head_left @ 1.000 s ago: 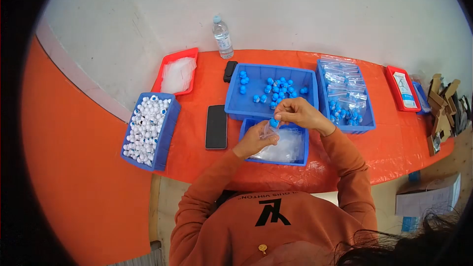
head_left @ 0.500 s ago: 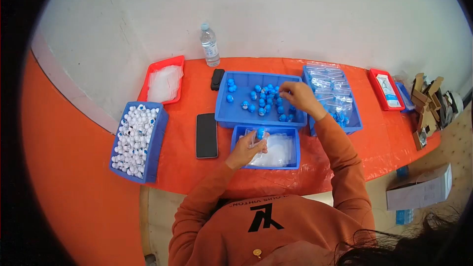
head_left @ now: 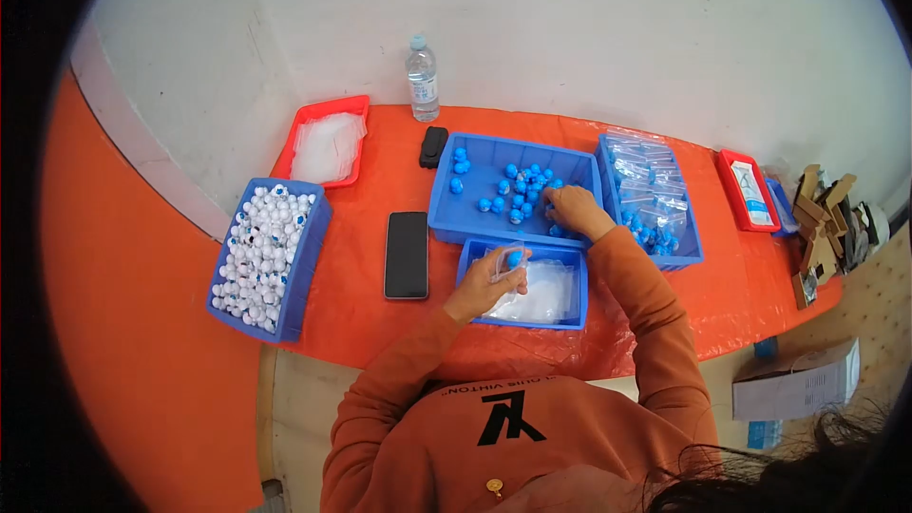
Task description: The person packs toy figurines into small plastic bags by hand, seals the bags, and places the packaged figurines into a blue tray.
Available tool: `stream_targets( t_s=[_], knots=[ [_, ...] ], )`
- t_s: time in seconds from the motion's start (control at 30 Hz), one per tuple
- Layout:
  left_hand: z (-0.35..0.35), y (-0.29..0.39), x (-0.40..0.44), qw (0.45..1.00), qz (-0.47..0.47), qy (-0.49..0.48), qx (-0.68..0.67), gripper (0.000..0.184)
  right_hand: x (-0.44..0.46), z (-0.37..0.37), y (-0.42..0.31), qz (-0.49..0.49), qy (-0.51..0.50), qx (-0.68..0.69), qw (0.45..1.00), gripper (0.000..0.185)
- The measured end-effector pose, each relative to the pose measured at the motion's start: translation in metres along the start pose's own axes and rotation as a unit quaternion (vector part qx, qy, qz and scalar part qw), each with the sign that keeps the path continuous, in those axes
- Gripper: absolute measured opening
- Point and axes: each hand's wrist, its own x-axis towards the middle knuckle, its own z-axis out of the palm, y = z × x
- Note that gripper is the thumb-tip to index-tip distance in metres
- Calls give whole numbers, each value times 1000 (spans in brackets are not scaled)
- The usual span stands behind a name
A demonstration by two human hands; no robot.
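My left hand point(head_left: 486, 286) pinches a small clear bag point(head_left: 504, 272) with a blue ball point(head_left: 515, 258) in it, above the front blue tray point(head_left: 580, 296) of flat clear bags point(head_left: 548, 293). Inside the large blue tray point(head_left: 483, 224), my right hand point(head_left: 574, 211) reaches down at its right side with fingers bent together among blue balls point(head_left: 518, 200). Its fingertips hide whatever they grip. Filled clear bags point(head_left: 650, 177) and blue balls fill the blue bin point(head_left: 688, 252) to the right.
On the left stands a blue bin point(head_left: 312, 245) of white balls. Behind it is a red tray point(head_left: 360, 146) of clear bags. A phone point(head_left: 407, 256), a black object point(head_left: 433, 147), a water bottle point(head_left: 423, 82), a red tray point(head_left: 750, 192) and cardboard pieces point(head_left: 819, 228) also lie around.
My right hand has left the small bag at my left hand and moved right, then down among the balls in the large tray. My left hand still holds the bag. The view has shifted.
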Motion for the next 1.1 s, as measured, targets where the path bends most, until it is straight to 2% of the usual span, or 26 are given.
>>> stream_targets(
  t_s=[0.07,0.2,0.23,0.3,0.37,0.53,0.73,0.87,0.97,1.03,1.07,1.1],
  knots=[
    [0,0,0,1000,7,0,-11,32,-4,-10,-1,5,12,81,997,21],
    [2,7,-1,999,-44,17,-12,32,-12,-32,-10,13,30,244,969,23],
    [2,7,0,999,-44,19,-13,32,-17,-39,-18,11,28,244,969,23],
    [-2,7,1,997,-73,-13,-36,32,-32,-51,-44,-75,-13,367,927,24],
    [-6,8,1,992,-104,-46,-56,33,-43,-54,-63,-159,-50,482,860,24],
    [-9,10,1,979,-164,-80,-94,34,-47,-39,-65,-225,-57,423,876,23],
    [-10,4,1,974,-197,-92,-59,36,-47,-37,-68,-281,-54,372,883,18],
    [-8,2,-2,988,-116,-100,16,36,-49,-38,-71,-329,-47,258,907,14],
    [-6,12,-3,988,-124,-88,-2,36,-45,-55,-64,-309,-62,322,893,13],
    [-4,17,-5,988,-134,-67,-22,37,-29,-58,-37,-122,108,364,917,15],
    [-4,16,-5,988,-135,-69,-23,37,-23,-49,-26,-119,108,363,918,15],
    [-4,14,-5,989,-132,-65,-23,37,-15,-36,-14,-119,89,294,944,16]
  ],
)
